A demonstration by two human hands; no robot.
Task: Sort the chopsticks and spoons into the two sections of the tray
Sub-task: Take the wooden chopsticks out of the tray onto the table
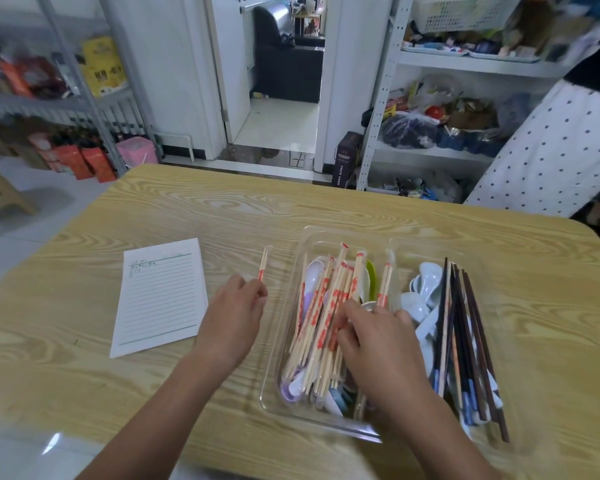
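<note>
Now right hand curling round wrapped chopsticks in tray, long axes running away from it; left hand pinching single pair just left of tray.

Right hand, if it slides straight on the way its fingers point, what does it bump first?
Probably the wrapped chopsticks in the left section of the tray; the right hand's fingers look curled among them.

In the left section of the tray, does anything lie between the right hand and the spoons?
Yes. Wrapped chopsticks lie across the spoons there and cover most of them. The right hand is among these chopsticks.
</note>
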